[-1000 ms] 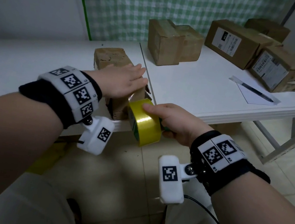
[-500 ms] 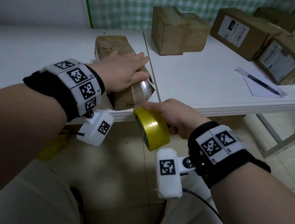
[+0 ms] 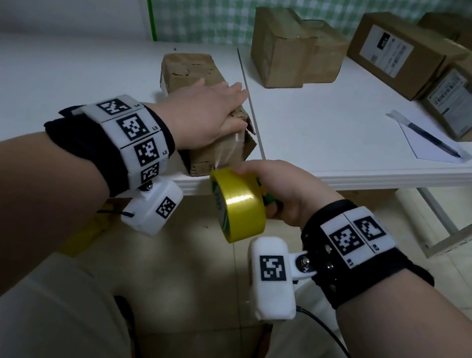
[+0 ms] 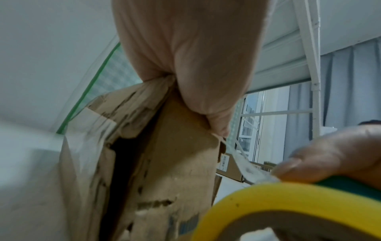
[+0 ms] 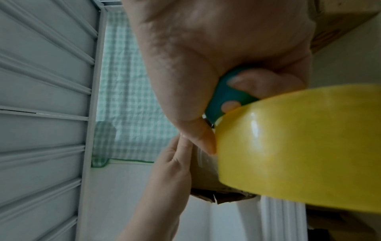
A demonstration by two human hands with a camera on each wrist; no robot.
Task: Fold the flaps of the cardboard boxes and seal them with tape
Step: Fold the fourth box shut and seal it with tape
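Worn cardboard box [image 3: 193,76] at table edge, yellow tape roll [image 3: 239,207] just beside

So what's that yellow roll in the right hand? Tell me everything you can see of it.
It is a tape roll, glossy yellow outside with a brownish cardboard-looking core, mounted on a green holder. The right hand grips that holder, thumb against the roll. It is held in the air just off the table's front edge, tilted. A clear strip runs from it up onto the worn cardboard box, which the left hand presses down.

Bare forearms, black wrist straps [image 3: 370,265], white blocks with square black-and-white markers [image 3: 133,129]; white camera pods [image 3: 270,282], beige trousers [image 3: 46,319]
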